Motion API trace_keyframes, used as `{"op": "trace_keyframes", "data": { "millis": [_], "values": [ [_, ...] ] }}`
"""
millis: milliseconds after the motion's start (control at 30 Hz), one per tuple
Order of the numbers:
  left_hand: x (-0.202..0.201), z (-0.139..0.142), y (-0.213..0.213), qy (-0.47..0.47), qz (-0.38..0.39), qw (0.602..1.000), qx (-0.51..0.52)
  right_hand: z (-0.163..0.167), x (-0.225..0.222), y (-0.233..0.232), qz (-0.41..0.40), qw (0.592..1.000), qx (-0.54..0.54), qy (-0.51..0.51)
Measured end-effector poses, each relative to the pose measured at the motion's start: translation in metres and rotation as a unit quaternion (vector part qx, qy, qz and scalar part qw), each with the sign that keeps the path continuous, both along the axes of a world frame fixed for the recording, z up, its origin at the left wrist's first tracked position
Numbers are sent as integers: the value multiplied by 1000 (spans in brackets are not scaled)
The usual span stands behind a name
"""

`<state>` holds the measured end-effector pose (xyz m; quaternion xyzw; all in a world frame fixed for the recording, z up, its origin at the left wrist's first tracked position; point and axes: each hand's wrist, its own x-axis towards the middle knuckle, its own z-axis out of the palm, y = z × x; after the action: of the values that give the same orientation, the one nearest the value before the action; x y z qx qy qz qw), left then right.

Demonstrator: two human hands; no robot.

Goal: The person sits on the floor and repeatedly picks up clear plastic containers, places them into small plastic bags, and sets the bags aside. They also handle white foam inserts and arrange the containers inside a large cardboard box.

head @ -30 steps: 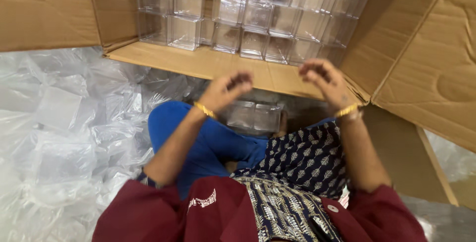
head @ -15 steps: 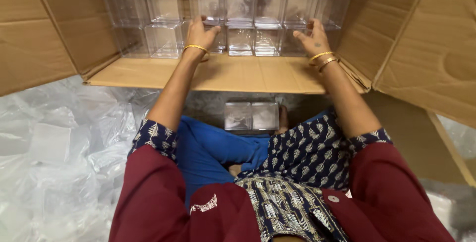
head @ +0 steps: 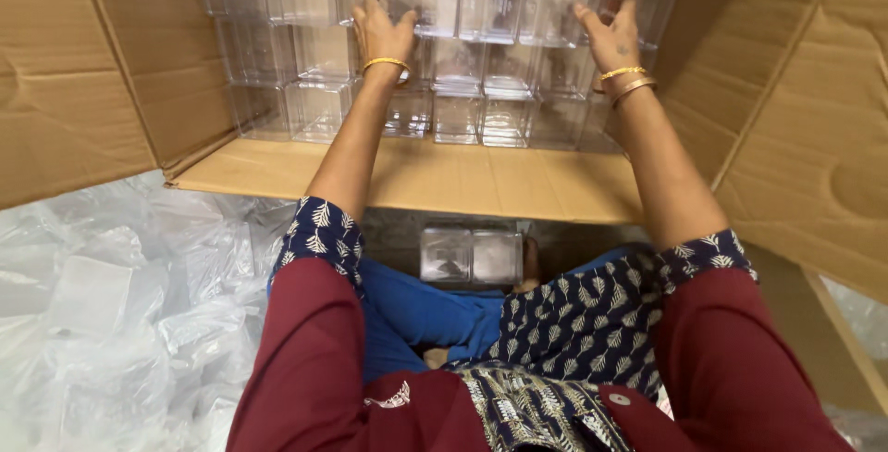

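Reaching both hands into the cardboard box (head: 111, 91) at 12 o'clock, onto the stacked clear plastic boxes (head: 481, 54).
Left hand (head: 384, 31) and right hand (head: 610, 36) lie fingers spread, flat on the stack, pinching nothing. Risk: slick walls, uneven push topples a column. Two more clear boxes (head: 472, 255) at 6 o'clock (in lap); crumpled plastic wrap (head: 111, 322) covers floor at 8 o'clock.

A large cardboard carton (head: 102, 91) lies on its side, its flaps spread at nine and three o'clock and its lower flap (head: 416, 179) flat at centre. Crumpled clear plastic bags (head: 111, 313) pile up at eight o'clock. Two small clear boxes (head: 472, 255) sit just below the lower flap, against blue trousers (head: 421, 309) and a leaf-patterned navy garment (head: 573, 322).
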<state>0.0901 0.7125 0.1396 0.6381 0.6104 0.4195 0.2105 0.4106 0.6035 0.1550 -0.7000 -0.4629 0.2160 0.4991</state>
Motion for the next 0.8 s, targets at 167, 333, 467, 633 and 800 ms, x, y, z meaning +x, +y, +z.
{"op": "trace_keyframes", "data": {
  "millis": [167, 333, 467, 633, 800],
  "values": [
    [9, -9, 11, 9, -25, 999, -18, -11, -12, 20, 37, 999, -38, -2],
    [23, -12, 10, 10, -28, 1000, -10, -17, -15, 23, 22, 998, -52, -13],
    [36, -10, 11, 30, -36, 997, -60, -18, -16, 23, 22, 997, -71, 15],
    [56, -10, 6, 5, -14, 1000, -4, -22, -15, 24, 31, 999, -35, -16],
    [63, -12, 8, 10, 22, 1000, -6, -21, -8, 25, 8, 1000, -16, -25]
  ]
}}
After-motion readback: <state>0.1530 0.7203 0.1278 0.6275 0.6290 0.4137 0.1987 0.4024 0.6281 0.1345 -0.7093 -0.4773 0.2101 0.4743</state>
